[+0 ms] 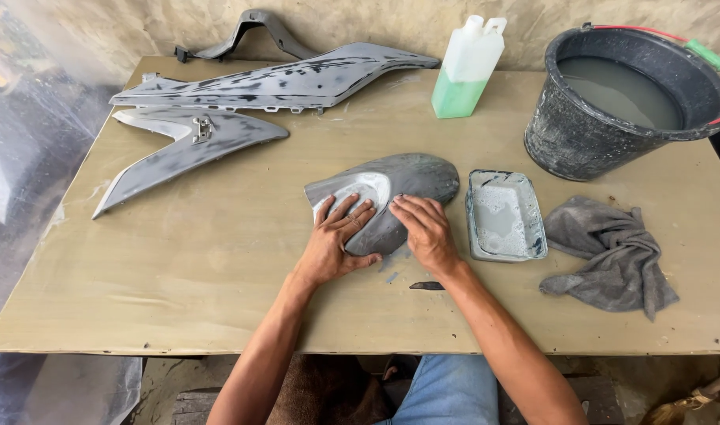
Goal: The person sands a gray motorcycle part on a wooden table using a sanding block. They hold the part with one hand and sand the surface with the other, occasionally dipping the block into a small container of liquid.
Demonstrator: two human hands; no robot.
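Both hands, left hand (336, 240) and right hand (427, 232), press flat and spread on the wet grey fairing panel (391, 193): probably light, stiff, slippery; safest gripped by its edges.

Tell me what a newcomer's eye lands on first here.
Both hands, the left hand and the right hand, pressed flat on a curved grey sanded plastic panel at the middle of the tan wooden table. Next, the black bucket of murky water at the far right corner, and two long grey pointed body panels lying at the far left.
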